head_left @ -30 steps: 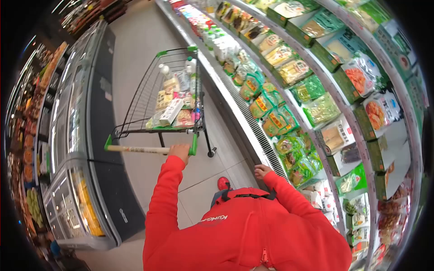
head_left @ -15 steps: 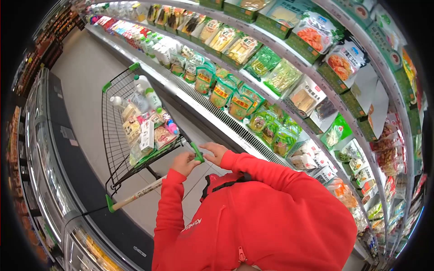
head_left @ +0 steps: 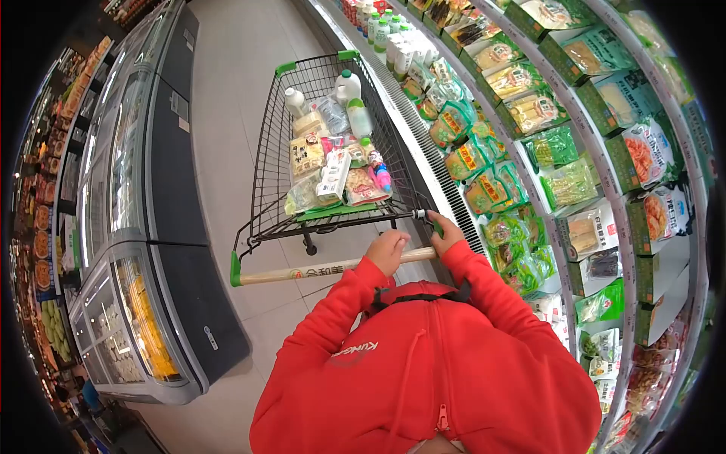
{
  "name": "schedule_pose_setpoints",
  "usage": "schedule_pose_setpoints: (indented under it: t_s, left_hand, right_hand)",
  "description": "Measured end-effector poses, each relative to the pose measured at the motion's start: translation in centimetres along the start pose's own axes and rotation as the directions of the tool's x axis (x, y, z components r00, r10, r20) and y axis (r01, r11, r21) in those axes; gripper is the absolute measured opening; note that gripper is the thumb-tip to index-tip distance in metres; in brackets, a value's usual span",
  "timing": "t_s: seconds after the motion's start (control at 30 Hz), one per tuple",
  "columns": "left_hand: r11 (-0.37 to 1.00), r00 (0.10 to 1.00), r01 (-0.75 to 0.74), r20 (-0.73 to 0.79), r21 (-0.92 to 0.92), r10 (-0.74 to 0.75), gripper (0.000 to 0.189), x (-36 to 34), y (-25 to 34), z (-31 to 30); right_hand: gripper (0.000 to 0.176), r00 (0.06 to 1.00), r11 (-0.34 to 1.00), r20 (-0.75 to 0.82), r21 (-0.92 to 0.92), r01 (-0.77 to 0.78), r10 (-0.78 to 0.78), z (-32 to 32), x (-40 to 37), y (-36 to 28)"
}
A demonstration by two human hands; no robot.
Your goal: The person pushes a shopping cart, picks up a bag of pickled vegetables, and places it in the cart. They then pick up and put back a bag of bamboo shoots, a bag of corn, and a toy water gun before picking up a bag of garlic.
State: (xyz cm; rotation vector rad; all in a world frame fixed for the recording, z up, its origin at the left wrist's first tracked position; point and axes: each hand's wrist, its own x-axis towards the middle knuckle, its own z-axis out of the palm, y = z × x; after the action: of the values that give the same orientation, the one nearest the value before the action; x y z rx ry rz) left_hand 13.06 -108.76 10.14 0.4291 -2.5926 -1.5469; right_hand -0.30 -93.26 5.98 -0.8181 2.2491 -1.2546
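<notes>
A black wire shopping cart [head_left: 261, 178] with green corner pieces stands in front of me. My left hand [head_left: 387, 250] is closed over the right part of its wooden-coloured handle bar [head_left: 321, 269]. At the bar's right end, the curled fingers of my right hand [head_left: 447, 231] grip the green corner piece. Inside the cart lie a white bottle with a dark green cap [head_left: 348, 88], a second white bottle [head_left: 295, 100], a green-and-white bottle [head_left: 359, 119], a white box [head_left: 333, 175], a pink-and-blue bottle [head_left: 380, 177] and several bagged foods.
Along the right runs a chilled shelf [head_left: 412, 121] with several tiers of packaged food, including green-and-yellow pouches [head_left: 484, 191], close to the cart's side. On the left, glass-topped freezers [head_left: 132, 151] line the aisle. Grey tiled floor [head_left: 227, 98] stretches ahead between them.
In view, the cart has swung from slanting left to pointing nearly straight up the aisle. The shelf has shifted right, and both hands have moved right with the handle, staying at its right end.
</notes>
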Motion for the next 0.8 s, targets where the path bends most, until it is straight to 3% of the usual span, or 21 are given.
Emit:
schedule_pose_setpoints:
  t_s: [0.17, 0.23, 0.27, 0.37, 0.4, 0.5, 0.6, 0.8]
  left_hand:
    - [0.991, 0.967, -0.006, -0.253, 0.131, 0.039, 0.017, -2.9, -0.7, -5.0]
    - [0.998, 0.961, 0.060, -0.272, 0.024, -0.051, 0.017, -3.8, -1.5, -6.5]
    - [0.996, 0.956, 0.090, -0.277, -0.030, -0.095, 0.017, -3.9, -1.7, -6.7]
    - [0.996, 0.945, 0.019, -0.327, 0.082, 0.009, 0.017, -4.2, -2.1, -5.7]
    - [0.998, 0.933, 0.028, -0.360, 0.047, -0.009, 0.017, -4.1, -1.8, -5.5]
    - [0.999, 0.888, 0.039, -0.458, -0.008, -0.039, 0.017, -4.0, -1.3, -5.4]
    - [0.998, 0.844, 0.055, -0.535, 0.006, -0.043, 0.018, -4.4, -2.4, -6.3]
    - [0.964, 0.806, 0.245, -0.574, 0.101, -0.145, 0.017, -4.6, -5.1, -8.5]
  right_hand:
    - [0.049, 0.998, 0.998, 0.012, 0.018, -0.063, 0.063, -1.4, 0.1, 1.4]
    - [0.048, 0.998, 0.997, -0.008, 0.044, -0.056, 0.057, -1.7, 0.2, 2.6]
    - [0.048, 0.997, 0.982, -0.023, 0.174, -0.068, 0.074, -1.3, 0.3, 3.8]
    - [0.055, 0.998, 0.969, 0.032, 0.239, -0.064, 0.058, -2.3, 0.4, 4.4]
    - [0.058, 0.995, 0.991, 0.060, 0.106, -0.081, 0.074, -3.8, 0.2, 1.6]
    - [0.050, 1.000, 0.999, -0.017, 0.029, 0.026, -0.026, -4.2, 0.4, 3.6]
    - [0.050, 0.999, 0.999, -0.032, 0.033, 0.014, -0.013, -4.0, 0.7, 5.5]
    - [0.052, 0.996, 0.991, -0.027, -0.104, -0.087, 0.085, -5.1, 0.8, 4.9]
